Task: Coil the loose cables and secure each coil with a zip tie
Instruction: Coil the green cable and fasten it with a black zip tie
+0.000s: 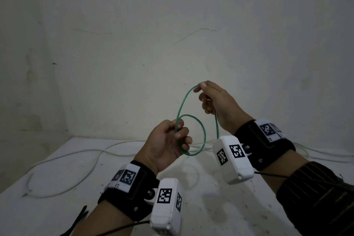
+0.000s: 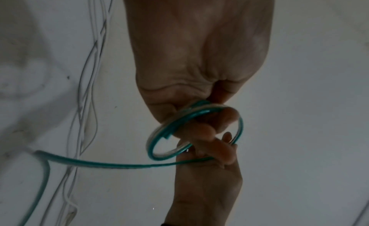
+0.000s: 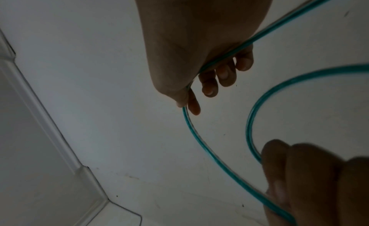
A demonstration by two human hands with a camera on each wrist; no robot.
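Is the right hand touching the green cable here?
Touching. The head view shows the right hand pinching the green cable at the loop's top; the right wrist view shows it running under the fingers.

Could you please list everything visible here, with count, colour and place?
green cable: one, green, held in the air between both hands, partly looped.
white cables: several, white, lying loose on the table.
table: one, white, below the hands.
wall: one, off-white, behind the table.
left hand: one, grips the coiled loops.
right hand: one, pinches the cable higher up.
wrist cameras: two, white, on black straps.
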